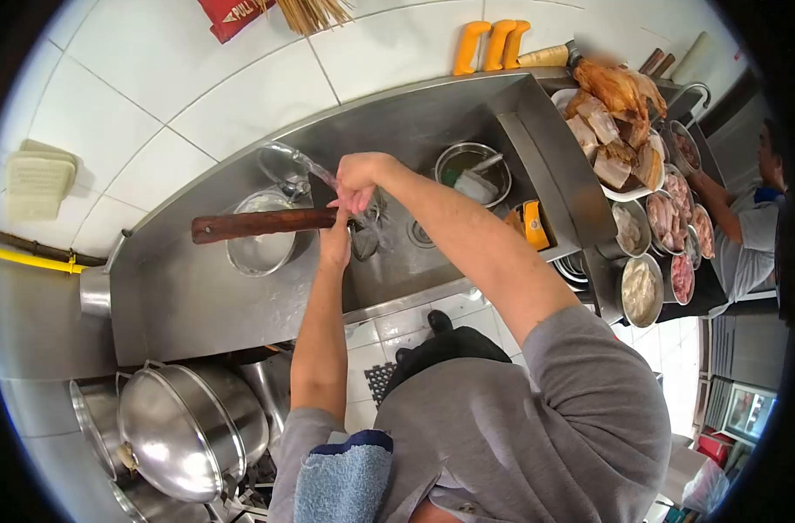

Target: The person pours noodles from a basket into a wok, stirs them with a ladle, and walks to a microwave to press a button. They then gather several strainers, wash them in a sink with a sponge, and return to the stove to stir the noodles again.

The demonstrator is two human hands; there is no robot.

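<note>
My left hand is closed around the end of a long brown wooden handle, which points left across the sink. A metal utensil head, blurred and partly covered, shows just right of that hand. My right hand is bent down with its fingers curled together close to the left hand; what they grip is hidden. A shiny, transparent-looking stream or spout reaches toward the right hand. Below the handle sits a round metal basin with whitish contents.
The steel sink also holds a metal pot and a yellow-black packet. To the right are roasted meat, bowls of raw meat and another person. Large metal pots stand lower left.
</note>
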